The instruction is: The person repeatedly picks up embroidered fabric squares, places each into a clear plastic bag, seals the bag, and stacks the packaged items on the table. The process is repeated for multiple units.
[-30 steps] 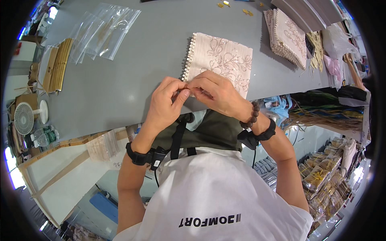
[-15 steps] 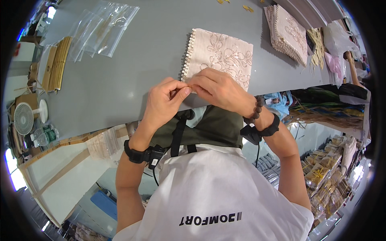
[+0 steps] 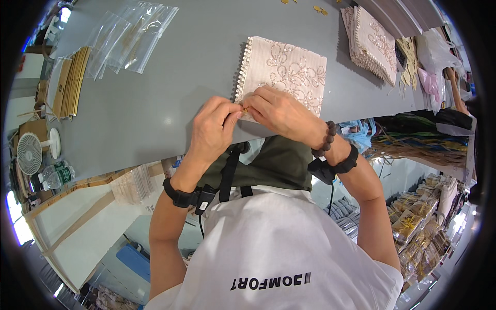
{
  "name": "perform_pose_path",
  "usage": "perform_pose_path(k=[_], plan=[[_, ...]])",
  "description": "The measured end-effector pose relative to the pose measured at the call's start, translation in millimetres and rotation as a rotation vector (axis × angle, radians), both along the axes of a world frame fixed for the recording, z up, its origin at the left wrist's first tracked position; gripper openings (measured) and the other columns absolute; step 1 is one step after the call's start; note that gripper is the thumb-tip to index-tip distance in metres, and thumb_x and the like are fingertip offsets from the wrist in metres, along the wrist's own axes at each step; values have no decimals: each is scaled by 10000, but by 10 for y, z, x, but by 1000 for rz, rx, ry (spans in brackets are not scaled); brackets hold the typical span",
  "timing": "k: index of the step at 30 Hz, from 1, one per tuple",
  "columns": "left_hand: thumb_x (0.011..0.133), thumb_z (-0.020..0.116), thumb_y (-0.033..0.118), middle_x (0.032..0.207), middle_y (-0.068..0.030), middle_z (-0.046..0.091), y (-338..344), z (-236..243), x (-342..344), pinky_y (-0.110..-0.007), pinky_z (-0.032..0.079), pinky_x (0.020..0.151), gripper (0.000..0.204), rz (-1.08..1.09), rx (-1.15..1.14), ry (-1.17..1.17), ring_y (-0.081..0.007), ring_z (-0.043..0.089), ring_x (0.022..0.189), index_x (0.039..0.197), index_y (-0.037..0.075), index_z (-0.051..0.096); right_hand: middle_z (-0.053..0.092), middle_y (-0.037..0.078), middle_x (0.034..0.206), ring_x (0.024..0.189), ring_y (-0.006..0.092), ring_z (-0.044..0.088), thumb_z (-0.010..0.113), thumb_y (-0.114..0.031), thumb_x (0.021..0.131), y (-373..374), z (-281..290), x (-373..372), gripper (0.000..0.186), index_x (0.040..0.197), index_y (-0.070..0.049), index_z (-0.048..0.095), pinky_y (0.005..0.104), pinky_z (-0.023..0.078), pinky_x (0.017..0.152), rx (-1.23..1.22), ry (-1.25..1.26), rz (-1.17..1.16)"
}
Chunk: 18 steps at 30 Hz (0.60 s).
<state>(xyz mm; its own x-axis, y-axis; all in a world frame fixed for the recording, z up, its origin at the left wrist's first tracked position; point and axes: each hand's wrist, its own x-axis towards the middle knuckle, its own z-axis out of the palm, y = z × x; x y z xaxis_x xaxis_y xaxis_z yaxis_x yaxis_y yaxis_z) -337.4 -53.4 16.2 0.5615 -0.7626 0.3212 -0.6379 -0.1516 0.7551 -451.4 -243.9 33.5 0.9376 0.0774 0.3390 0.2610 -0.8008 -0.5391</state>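
Two bare hands worked close together over the near edge of a grey table (image 3: pixel 181 67). Left hand (image 3: pixel 211 126): thumb and forefinger pinched narrow, a small gold piece (image 3: pixel 245 110) showing at the tips. Right hand (image 3: pixel 281 113): fingers bent and bunched, tips closed on the same piece; the exact grip was partly hidden.

Folded pale pink cloth (image 3: pixel 289 67) lay flat by the table's near edge, right of the edge's middle, its near left corner under the fingertips. Its beaded edge (image 3: pixel 242 72) faced the table's left end and ran from near to far, the far end leaning slightly right. Outline roughly square; could not tell a clear long axis, the near side being partly covered. Sequin-like flower pattern on the upper face.

Surface: clear plastic bags (image 3: pixel 137 39) overlapped toward the far left corner; brown-gold card pieces (image 3: pixel 75 82) stood nearer the left edge. Gold bits (image 3: pixel 320 10) lay by the far edge. A stack of similar folded cloths (image 3: pixel 373 41) sat toward the far right corner, beaded edges angled, pale gold strips (image 3: pixel 408 62) beside it.

Room: white fan (image 3: pixel 30 153) and clear bottles (image 3: pixel 58 177) off the left end; another person's arm (image 3: pixel 454 90) past the right end; wrapped packages (image 3: pixel 418 227) heaped below right.
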Motion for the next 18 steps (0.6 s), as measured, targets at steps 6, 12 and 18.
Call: perform_pose_path(k=[6,12,18], plan=[[956,741,65,987,-116,689,28,66,148,-432,559,775,68,-47,51,70,-343,685,867,1008,23,729,668,104,995,941,309,678,723,-162,980,8,-36,-23,197,1122,-27,700,425,576,847,79,5,-31],[1002,680,143,1123,-168,709,-165,105,1484,-492,562,878,187,392,101,-401,-387,707,1018,1156,86,769,646,111,980,874,290,650,754,-131,982,-23,-118,-43,328,1300,-57,725,398,558,773,139,-42,-101],[970,714,202,1142,-146,745,-56,-45,2434,-466,562,901,197,517,346,-219,-342,723,1059,1126,103,782,642,129,973,804,290,649,754,-114,995,-322,-128,-60,296,1283,-48,739,392,552,727,136,-41,-364]])
